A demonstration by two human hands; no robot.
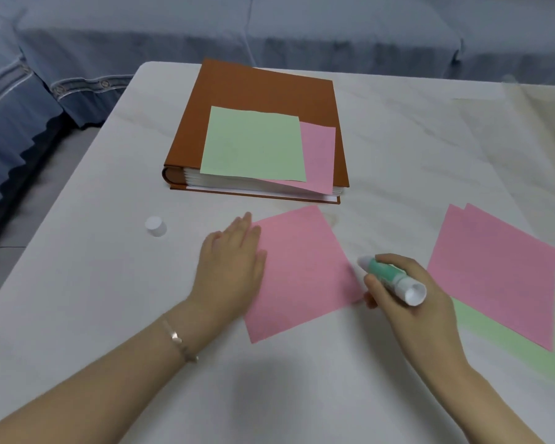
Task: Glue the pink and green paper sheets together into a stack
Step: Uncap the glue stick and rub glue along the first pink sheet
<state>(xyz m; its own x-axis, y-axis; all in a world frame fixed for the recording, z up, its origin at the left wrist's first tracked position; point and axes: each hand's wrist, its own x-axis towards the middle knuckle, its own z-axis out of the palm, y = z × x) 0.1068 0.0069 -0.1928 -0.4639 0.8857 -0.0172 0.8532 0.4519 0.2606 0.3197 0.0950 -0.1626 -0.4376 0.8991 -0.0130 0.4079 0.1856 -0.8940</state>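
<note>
A pink paper sheet (298, 270) lies on the white table in front of me. My left hand (231, 264) presses flat on its left edge with straight fingers. My right hand (407, 302) grips an uncapped green-and-white glue stick (388, 277), whose tip is at the sheet's right corner. On the brown album (257, 88) lies a green sheet (253, 145) on top of a pink sheet (321, 155). At the right lie more pink sheets (500, 270) over green ones (507, 341).
The glue stick's white cap (155, 225) stands on the table (93, 283) left of my left hand. A blue-grey sofa (205, 30) runs behind the table and along its left side. A bracelet is on my left wrist.
</note>
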